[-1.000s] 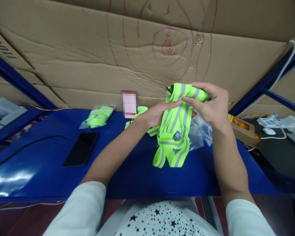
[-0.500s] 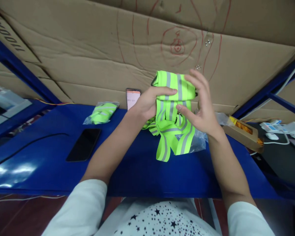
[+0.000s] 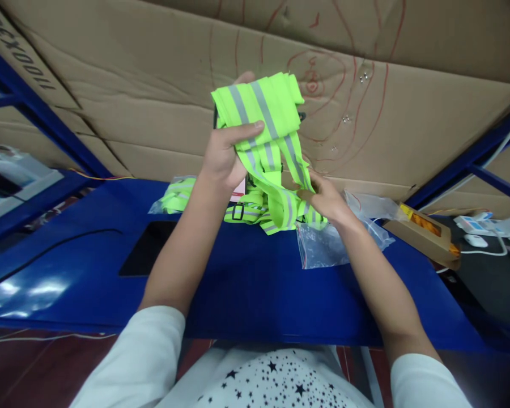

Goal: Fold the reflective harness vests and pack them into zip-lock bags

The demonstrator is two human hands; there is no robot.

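My left hand (image 3: 225,153) is closed round a folded bundle of neon yellow-green reflective strap vest (image 3: 261,107), raised above the table, with its thumb across the grey-striped front. Loose straps hang from the bundle's lower right. My right hand (image 3: 325,195) is closed on one hanging reflective strap (image 3: 295,156); its fingertips are partly hidden. Below both hands, more neon straps lie in a heap with a black slide buckle (image 3: 238,212) showing. A clear plastic bag (image 3: 323,252) lies beside the heap, under my right wrist.
On the blue table (image 3: 246,294), a bagged neon vest (image 3: 178,195) and a dark phone (image 3: 142,249) lie to the left. Another phone, pink-screened (image 3: 238,191), is mostly covered. A cardboard box (image 3: 425,238) stands right. Behind rises a cardboard wall (image 3: 153,102).
My left hand has lifted the folded bundle up and to the left. The right hand has moved down from beside the bundle and closed on a hanging strap.
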